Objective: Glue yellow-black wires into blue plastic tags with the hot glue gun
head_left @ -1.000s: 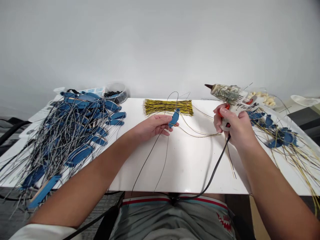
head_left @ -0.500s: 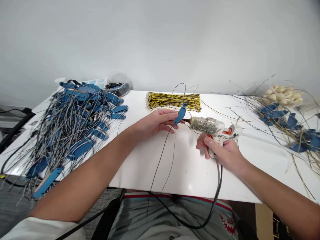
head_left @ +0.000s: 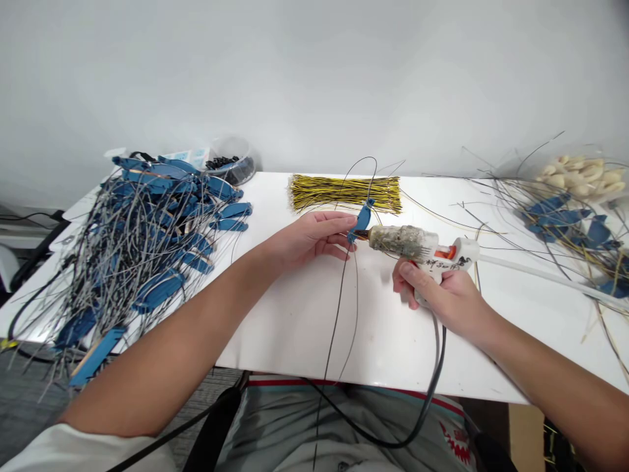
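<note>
Between the thumb and fingers of my left hand (head_left: 322,237) is a small blue piece (head_left: 362,217), with thin dark wires looping above it and hanging below. My right hand (head_left: 437,288) is wrapped round the handle of a white glue gun (head_left: 405,242), whose barrel is crusted and stained. The dark nozzle points left and meets the lower part of the blue piece; whether it touches cannot be made out. A clear glue stick (head_left: 535,266) runs out of the gun's back end.
A big heap of blue pieces with grey wires (head_left: 157,177) covers the table's left side. Behind my hands lies a yellow-and-black wire bundle (head_left: 344,194). A clear tub (head_left: 240,169) holds black parts. At right are more blue pieces (head_left: 557,219) and cream-coloured parts (head_left: 580,176).
The blue piece has shifted slightly right and tilted more, with my left hand still on it. The glue gun has rolled a little in my right hand. The whole view has shifted slightly.
</note>
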